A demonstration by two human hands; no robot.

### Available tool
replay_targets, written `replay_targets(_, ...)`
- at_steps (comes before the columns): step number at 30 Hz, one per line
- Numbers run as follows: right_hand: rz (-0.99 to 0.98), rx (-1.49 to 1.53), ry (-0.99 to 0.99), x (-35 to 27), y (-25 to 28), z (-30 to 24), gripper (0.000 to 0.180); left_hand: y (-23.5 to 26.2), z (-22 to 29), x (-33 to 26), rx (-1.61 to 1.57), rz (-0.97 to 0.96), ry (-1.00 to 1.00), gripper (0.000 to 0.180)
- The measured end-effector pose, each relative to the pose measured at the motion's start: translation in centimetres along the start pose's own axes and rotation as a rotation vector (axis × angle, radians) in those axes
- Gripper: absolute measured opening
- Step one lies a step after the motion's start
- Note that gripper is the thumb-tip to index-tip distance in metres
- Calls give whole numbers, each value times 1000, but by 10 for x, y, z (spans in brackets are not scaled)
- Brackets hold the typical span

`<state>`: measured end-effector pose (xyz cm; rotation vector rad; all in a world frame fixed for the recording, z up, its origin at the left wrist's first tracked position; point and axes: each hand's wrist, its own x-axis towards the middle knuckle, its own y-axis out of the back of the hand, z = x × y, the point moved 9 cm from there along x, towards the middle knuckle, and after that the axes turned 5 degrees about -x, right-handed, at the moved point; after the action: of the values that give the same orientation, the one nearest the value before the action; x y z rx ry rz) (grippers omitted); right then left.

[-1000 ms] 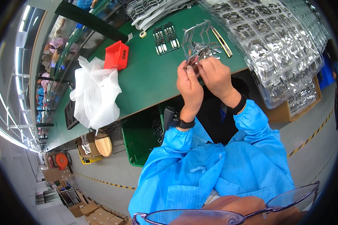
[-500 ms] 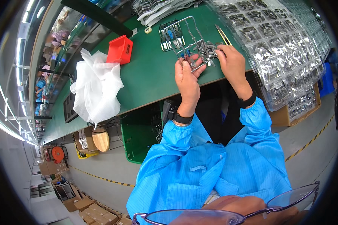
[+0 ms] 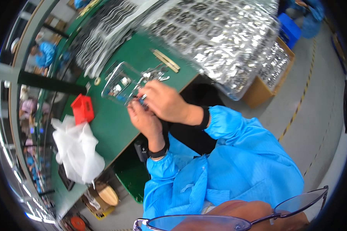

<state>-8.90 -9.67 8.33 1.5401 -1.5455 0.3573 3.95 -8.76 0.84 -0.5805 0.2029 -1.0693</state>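
A metal wire frame point(image 3: 110, 79) stands tilted over the green table, its near end held in the closed fingers of my left hand point(image 3: 145, 120). My right hand point(image 3: 165, 102) has come against that same end, thumb and fingers pinched on a small metal piece point(image 3: 144, 96) that is partly hidden and blurred. Small blue bits show by the fingertips. Just beyond my hands lies a loose pile of small metal parts point(image 3: 155, 73). Behind the wire, a dark holder with small pale and blue pieces point(image 3: 123, 81) rests on the table.
Tweezers point(image 3: 166, 61) lie beyond the pile. Clear trays of metal parts point(image 3: 216, 34) cover the right end, above a cardboard box point(image 3: 258, 92). Left are a red bin point(image 3: 83, 109), white foam sheet point(image 3: 79, 150) and tape roll point(image 3: 97, 81). A green crate point(image 3: 131, 177) sits below.
My right hand has left the loose pile and joined my left hand at the wire frame's near end. The whole view has turned, with the table now slanting.
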Motion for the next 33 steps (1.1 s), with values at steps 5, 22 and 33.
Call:
replay_targets(5, -38, 109, -22, -5, -8, 2, 30, -7, -3, -1, 88, -49, -44, 25)
replay_targets(22, 31, 17, 197, -9, 1, -7, 10, -23, 4, -4, 184, -139, -43, 31)
replay_targets(33, 153, 482, -336, -27, -17, 39, 5, -14, 3, -6, 263, -73, -43, 38)
